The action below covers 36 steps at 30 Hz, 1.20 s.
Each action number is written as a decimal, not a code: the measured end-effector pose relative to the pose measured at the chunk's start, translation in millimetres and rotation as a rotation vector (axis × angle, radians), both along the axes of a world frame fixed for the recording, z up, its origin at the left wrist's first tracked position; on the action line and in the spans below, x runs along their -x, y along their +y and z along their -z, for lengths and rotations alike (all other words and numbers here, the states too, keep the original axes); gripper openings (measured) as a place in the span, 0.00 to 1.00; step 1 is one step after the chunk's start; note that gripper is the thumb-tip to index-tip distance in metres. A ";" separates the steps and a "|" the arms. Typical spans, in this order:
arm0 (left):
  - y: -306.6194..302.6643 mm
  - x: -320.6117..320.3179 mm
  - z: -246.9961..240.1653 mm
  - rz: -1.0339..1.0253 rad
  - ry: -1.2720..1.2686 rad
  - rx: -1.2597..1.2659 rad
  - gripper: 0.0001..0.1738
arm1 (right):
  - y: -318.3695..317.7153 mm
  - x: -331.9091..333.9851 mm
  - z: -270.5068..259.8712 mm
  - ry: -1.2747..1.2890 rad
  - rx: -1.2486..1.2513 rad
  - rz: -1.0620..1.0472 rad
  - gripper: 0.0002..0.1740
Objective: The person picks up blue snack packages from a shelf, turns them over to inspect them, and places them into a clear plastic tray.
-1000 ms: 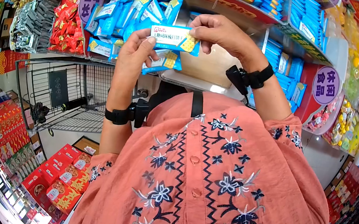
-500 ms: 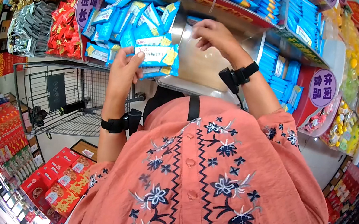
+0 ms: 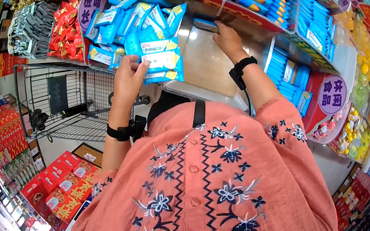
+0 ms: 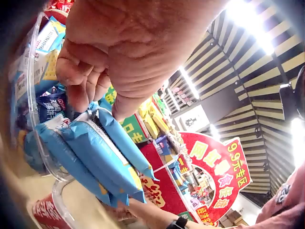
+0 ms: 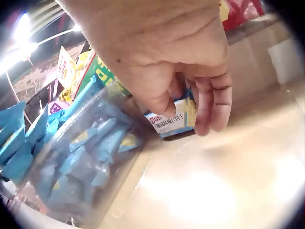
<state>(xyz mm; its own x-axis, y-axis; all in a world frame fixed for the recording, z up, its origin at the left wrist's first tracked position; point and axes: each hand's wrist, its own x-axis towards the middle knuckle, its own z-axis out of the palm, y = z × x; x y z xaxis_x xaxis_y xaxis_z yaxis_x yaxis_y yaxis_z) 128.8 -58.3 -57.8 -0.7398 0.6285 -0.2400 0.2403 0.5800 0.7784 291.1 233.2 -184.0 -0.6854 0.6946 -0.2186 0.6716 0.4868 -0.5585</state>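
Note:
My left hand grips a small fanned stack of blue cracker packets by their left ends, with the thumb on top. In the left wrist view these packets hang below the fingers. My right hand reaches to the back of a clear-walled bin. There it pinches a single blue cracker packet lying against the back corner, thumb on the near side and fingers over its right end. In the head view only the left part of that packet shows.
A heap of similar blue packets fills the bin on the left, behind a clear divider. More blue packets stand to the right. Below left is a wire shopping cart. Red candy and purple signs flank the bins.
My right hand has let go of the packet both hands held and moved forward to the bin's back. My left hand keeps the stack, now slightly lower and fanned out.

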 end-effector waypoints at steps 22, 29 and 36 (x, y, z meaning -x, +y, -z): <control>2.7 1.9 -18.8 -0.101 -0.073 -0.181 0.20 | 8.0 -10.8 -39.7 0.250 0.763 0.134 0.17; 31.2 -2.7 -45.6 -0.056 -0.209 -0.248 0.20 | 6.7 -37.1 -115.2 0.428 0.977 0.106 0.17; 62.8 -11.8 -76.5 0.077 -0.249 -0.233 0.22 | -7.3 -40.5 -160.0 0.509 1.023 -0.001 0.15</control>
